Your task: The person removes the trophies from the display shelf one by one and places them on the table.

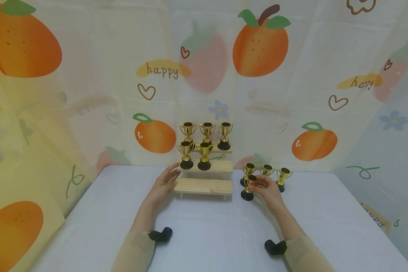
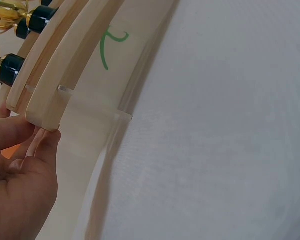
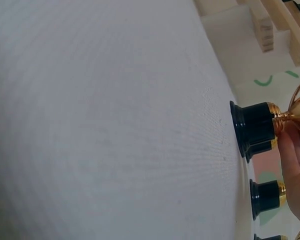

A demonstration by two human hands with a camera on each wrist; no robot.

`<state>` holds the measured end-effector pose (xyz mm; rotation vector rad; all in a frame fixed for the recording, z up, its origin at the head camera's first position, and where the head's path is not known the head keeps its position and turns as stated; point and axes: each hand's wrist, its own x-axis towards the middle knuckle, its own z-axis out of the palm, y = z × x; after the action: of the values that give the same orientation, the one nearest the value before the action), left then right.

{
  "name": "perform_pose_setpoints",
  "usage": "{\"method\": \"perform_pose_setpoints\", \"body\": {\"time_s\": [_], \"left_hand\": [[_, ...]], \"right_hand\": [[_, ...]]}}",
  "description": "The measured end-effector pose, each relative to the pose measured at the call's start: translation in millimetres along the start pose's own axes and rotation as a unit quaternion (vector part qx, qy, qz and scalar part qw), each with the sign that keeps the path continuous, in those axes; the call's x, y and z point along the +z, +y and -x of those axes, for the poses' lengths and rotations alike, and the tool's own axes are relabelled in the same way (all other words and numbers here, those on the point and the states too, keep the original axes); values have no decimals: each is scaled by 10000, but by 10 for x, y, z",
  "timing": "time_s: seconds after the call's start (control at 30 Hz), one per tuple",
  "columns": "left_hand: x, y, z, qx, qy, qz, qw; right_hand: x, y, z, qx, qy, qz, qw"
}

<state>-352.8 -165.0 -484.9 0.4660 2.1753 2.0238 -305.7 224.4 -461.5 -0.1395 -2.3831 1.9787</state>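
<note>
- Right hand (image 1: 268, 189): fingers pinching a trophy (image 1: 247, 194), right of the rack (image 1: 204, 186).
- Left hand (image 1: 164, 184): fingers curled on the rack's left end.
- Step in hand seems the pickup; next likely calls for an upright lift to the rack's middle board (image 1: 221, 166), right end.

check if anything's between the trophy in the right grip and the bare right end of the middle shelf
Nothing visible does: only open space separates the held trophy in the right grip from the middle shelf. Another trophy stands behind it, not between.
</note>
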Motion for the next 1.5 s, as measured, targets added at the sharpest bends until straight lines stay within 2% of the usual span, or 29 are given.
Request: {"method": "perform_pose_setpoints", "body": {"time_s": [0.33,0.9,1.1,1.3,1.5], "left_hand": [[-9,-20,-1,-10,-9,63,10000],[-4,3,-5,29,-3,104,9999],[4,10,-2,-26,15,104,9999],[13,26,6,-11,23,120,9999],[1,14,2,40,-26,128,9999]], "right_hand": [[14,-31,6,-123,80,-62,9999],[17,-70,-36,-425,622,-225,9969],[15,-171,-31,-636,725,-624,9934],[68,-327,-21,-806,994,-748,9889],[189,-519,-92,-1302,1046,-1181,9789]]}}
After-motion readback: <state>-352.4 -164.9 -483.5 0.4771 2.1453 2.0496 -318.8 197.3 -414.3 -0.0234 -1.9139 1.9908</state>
